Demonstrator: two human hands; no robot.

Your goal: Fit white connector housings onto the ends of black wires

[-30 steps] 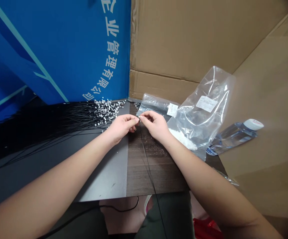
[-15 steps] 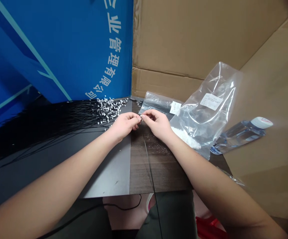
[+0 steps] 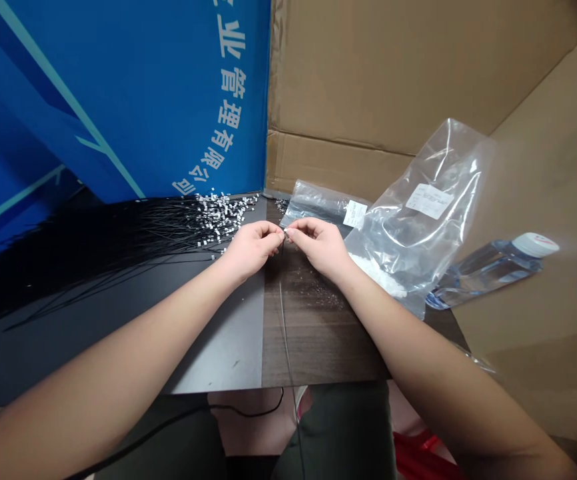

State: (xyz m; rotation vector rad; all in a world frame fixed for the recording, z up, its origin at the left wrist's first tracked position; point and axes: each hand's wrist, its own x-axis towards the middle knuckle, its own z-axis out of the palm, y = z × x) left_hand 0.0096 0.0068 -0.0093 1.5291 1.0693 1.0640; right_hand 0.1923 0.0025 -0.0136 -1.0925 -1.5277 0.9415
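My left hand (image 3: 254,248) and my right hand (image 3: 321,248) meet fingertip to fingertip above the table, both closed in a pinch. A thin black wire (image 3: 284,320) runs down from the fingertips, over the table's front edge and past my lap. Its upper end is in my left fingers. At my right fingertips shows a tiny white connector (image 3: 286,231), mostly covered by the fingers. Left of my hands lies a big bundle of black wires (image 3: 93,240) with many white connectors (image 3: 221,217) at their ends. Close to my right wrist, small white pieces (image 3: 378,275) lie in a clear plastic bag (image 3: 408,233).
A flatter labelled bag (image 3: 313,200) with dark contents lies behind my hands. A water bottle (image 3: 493,272) leans at the right. A blue printed panel (image 3: 133,87) and cardboard walls (image 3: 358,73) enclose the table (image 3: 328,347). Another black cable (image 3: 238,408) hangs below the edge.
The hanging wire has swung left and now drops straighter from my fingers. Both hands keep their pinch at nearly the same place. The view has shifted slightly.
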